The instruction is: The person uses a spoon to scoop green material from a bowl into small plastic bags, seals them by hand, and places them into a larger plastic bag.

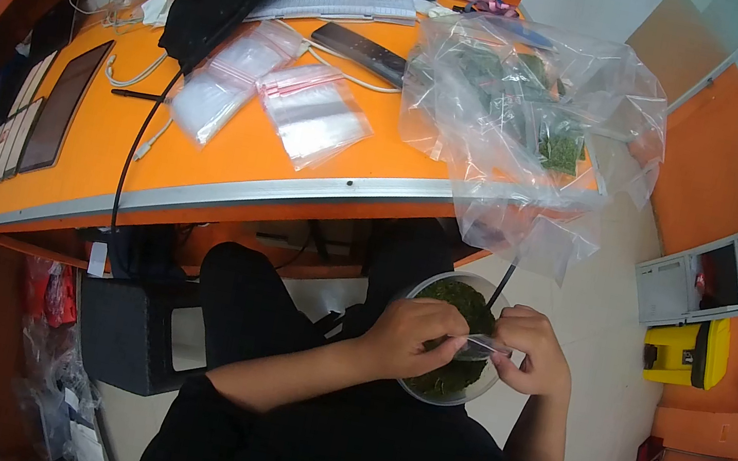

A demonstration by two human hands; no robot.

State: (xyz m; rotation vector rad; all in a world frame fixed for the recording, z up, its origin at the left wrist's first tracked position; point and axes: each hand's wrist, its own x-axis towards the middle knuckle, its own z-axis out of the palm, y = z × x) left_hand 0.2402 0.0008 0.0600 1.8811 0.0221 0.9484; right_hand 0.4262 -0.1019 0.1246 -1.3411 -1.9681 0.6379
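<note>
A small clear plastic bag [479, 346] is pinched between my two hands. My left hand [414, 337] grips its left edge, thumb against fingers. On the other edge, my right hand [533, 351] holds it the same way. Right below sits a round tub [484, 389] of dark green, leafy-looking material [447, 378], partly covered by my hands. A thin dark stick or handle [503, 284] leans up out of the tub. Whether the small bag has anything in it, I cannot make out.
On the orange desk [230, 176] lie stacks of clear zip bags [312, 117], a dark phone-like device [361, 51], cables and a tablet [65, 108]. A large clear bag [547, 114] with green packets hangs over the desk's right edge. A black stool [128, 336] stands left.
</note>
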